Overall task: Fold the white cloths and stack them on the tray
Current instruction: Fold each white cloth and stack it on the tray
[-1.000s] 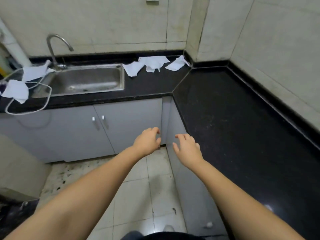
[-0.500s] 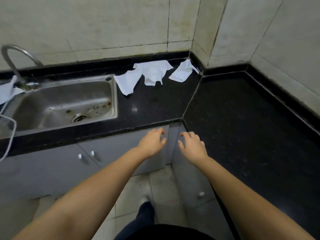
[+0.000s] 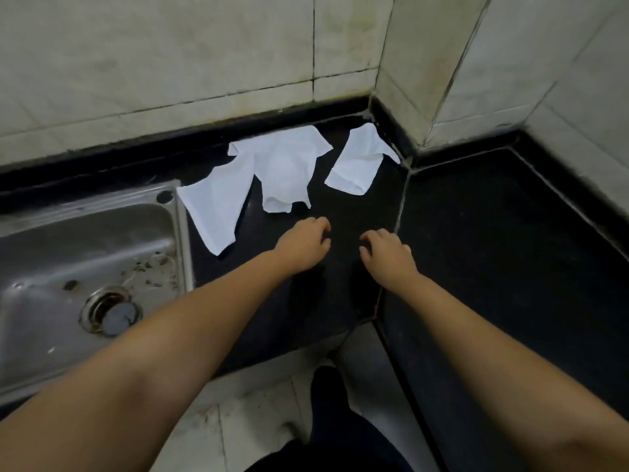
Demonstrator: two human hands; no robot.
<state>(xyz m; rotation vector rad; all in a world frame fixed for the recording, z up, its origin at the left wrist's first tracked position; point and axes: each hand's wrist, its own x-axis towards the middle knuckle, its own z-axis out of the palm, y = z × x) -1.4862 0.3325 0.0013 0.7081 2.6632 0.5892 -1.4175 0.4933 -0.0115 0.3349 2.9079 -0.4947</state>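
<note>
Risk, overlap: the left cloth (image 3: 218, 206) and the middle cloth (image 3: 286, 168) touch or overlap at the back edge of the black countertop (image 3: 493, 233); if one is lifted carelessly, the other is likely to be dragged along.
Risk, sink: the left cloth lies against the rim of the steel sink (image 3: 85, 267), whose basin holds debris; a slip could drop it in and soil it.
Risk, tray: no tray is seen, so the stacking place cannot be judged.
Count, cloths: three are seen, all crumpled and unfolded; the right cloth (image 3: 360, 161) lies apart, in the back corner by the wall.
Count, hands: two.
Left hand (image 3: 304, 247): held over the countertop just short of the middle cloth, fingers loosely curled, nothing gripped.
Right hand (image 3: 388, 253): held likewise beside it, fingers loosely bent, nothing gripped.
</note>
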